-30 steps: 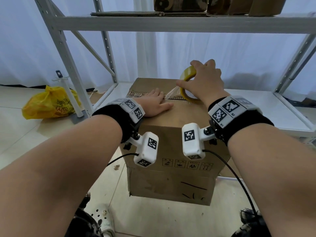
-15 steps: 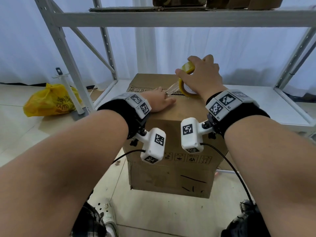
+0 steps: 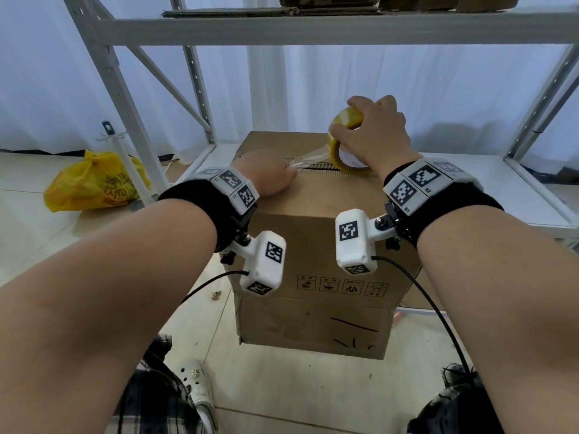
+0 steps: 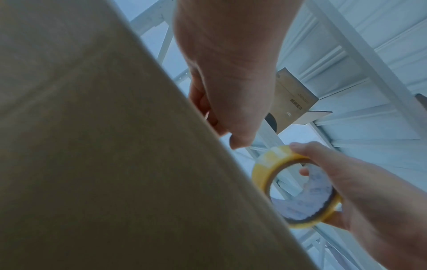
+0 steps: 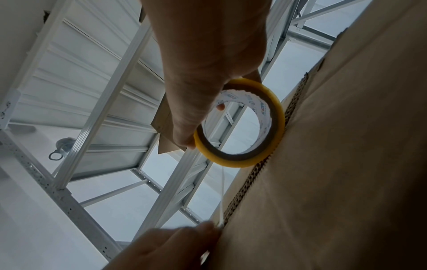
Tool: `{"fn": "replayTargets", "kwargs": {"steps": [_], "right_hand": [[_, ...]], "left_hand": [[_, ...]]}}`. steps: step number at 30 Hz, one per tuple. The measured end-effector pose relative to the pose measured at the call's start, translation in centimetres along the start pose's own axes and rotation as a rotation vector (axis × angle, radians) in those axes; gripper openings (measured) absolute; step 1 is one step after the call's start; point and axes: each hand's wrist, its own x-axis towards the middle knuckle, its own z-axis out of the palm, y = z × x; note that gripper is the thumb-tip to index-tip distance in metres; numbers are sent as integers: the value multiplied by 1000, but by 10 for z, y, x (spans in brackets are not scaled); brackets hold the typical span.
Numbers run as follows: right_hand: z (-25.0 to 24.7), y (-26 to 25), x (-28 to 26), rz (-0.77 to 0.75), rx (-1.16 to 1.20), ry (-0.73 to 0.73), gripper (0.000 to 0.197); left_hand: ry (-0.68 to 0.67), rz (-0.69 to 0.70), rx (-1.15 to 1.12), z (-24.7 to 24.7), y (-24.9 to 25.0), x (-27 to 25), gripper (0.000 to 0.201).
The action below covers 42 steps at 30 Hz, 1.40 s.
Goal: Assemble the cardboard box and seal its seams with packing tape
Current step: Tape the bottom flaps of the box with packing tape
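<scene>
A brown cardboard box [image 3: 313,233] stands on the floor with its top flaps folded shut. Along the top runs the seam [image 3: 316,166], with corrugated edges showing. My right hand [image 3: 376,136] grips a yellow roll of packing tape [image 3: 346,119] on edge over the seam, thumb through the core. A short clear strip [image 3: 310,159] stretches from the roll to my left hand [image 3: 266,177]. That hand rests on the box top with curled fingers, holding the strip's end at the seam. The right wrist view shows the roll [image 5: 277,124] against the corrugated edge [image 5: 254,175] and the left fingertips [image 5: 208,228] on the strip.
A white metal shelving frame [image 3: 131,136] surrounds the box, with a low shelf board [image 3: 485,183] behind right and cardboard on the upper shelf [image 3: 313,26]. A yellow plastic bag [image 3: 94,183] lies on the tiled floor at left. My legs and a white shoe [image 3: 194,380] are below.
My left hand has gone from lying flat on the box top to curled fingers at the strip's end. The right hand still holds the roll over the seam, the strip slightly longer.
</scene>
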Motion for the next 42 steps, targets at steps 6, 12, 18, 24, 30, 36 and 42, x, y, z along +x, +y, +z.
{"fn": "replayTargets", "kwargs": {"steps": [6,12,18,24,30,36,42], "right_hand": [[-1,-5,-1,-21,-28,-29,64],[4,3,-6,170,207,51,92],[8,-3,-9,272,367,56,93],[6,-5,-10,283,350,78,91],[5,-10,-12,257,329,102,86],[7,-10,-15,273,334,107,85],[-7,-10,-9,233,315,109,88]], "left_hand": [[16,51,-109,2,15,4,46],[25,80,-258,9,1,-3,42],[-98,66,-296,8,0,-9,44],[-125,55,-228,7,4,-12,57],[-150,51,-215,4,7,-13,56],[-166,50,-131,4,13,-10,56],[-173,48,-141,5,8,-11,58]]}}
